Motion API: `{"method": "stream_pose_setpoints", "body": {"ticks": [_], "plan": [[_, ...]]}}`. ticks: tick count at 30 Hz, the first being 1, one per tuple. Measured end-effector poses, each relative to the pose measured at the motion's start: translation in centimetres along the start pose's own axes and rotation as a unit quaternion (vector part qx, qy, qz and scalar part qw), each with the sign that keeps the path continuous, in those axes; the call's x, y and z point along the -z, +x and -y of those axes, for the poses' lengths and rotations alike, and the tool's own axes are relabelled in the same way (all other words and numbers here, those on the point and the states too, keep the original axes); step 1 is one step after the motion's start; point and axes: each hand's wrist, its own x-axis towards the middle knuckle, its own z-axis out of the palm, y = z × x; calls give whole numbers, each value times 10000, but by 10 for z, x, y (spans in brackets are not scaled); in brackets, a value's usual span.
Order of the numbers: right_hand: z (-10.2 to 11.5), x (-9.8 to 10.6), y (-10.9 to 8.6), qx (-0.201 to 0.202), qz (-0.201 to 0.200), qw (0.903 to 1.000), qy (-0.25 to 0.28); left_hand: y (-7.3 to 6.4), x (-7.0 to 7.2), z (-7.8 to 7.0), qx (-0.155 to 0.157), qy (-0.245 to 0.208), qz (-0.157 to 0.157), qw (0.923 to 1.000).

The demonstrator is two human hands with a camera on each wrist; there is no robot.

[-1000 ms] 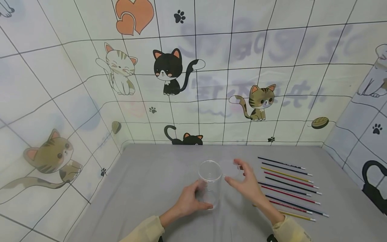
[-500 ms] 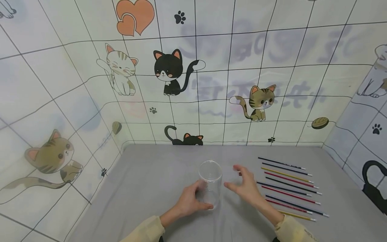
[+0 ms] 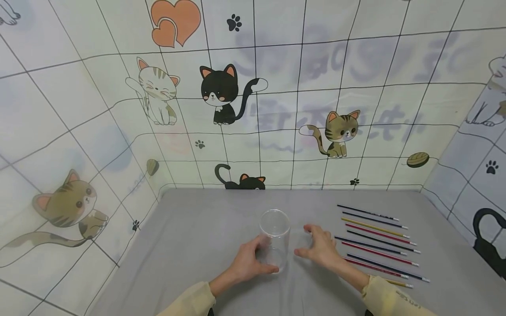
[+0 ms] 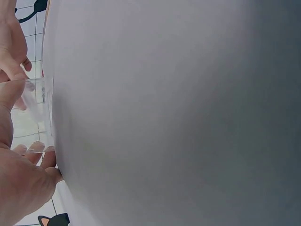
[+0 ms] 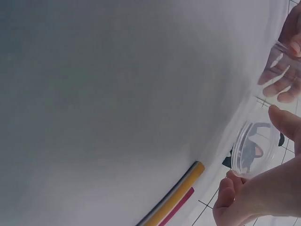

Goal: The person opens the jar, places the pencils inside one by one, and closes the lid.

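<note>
A tall clear plastic cylinder [image 3: 275,245] stands upright on the grey table, its round rim uppermost. My left hand [image 3: 247,261] grips it low down, thumb across the front and fingers behind the left side. To the right of it, my right hand [image 3: 322,250] is low over the table, thumb and fingers spread apart. In the right wrist view that hand [image 5: 263,195] holds a clear round plastic piece with a ridged rim, like a lid [image 5: 256,150], between thumb and fingertips. This piece barely shows in the head view.
Several pencils in dark blue, red and yellow [image 3: 375,228] lie in a slanted row on the right of the grey table [image 3: 205,219], white ends pointing right. My right forearm overlaps the nearest ones. Cat-printed cloth [image 3: 276,145] walls the back and sides.
My right hand has come down toward the tabletop, with the clear round piece in its fingers. My left hand and the cylinder stay put.
</note>
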Motion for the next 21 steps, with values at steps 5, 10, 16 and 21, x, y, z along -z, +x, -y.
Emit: {"method": "stream_pose_setpoints", "body": {"ticks": [5, 10, 16, 21], "plan": [[-3, -2, -1, -66, 151, 9998, -145, 0, 0, 0, -6, -25, -8, 10000], [-6, -3, -1, -80, 232, 9992, -324, 0, 0, 0, 46, 22, -2, 10000], [-8, -4, -1, -107, 313, 9981, -514, 1, 0, 0, 30, 19, 43, 10000], [-8, -5, -1, -132, 315, 9975, -624, 0, 1, -1, 101, 31, 109, 9999]]}}
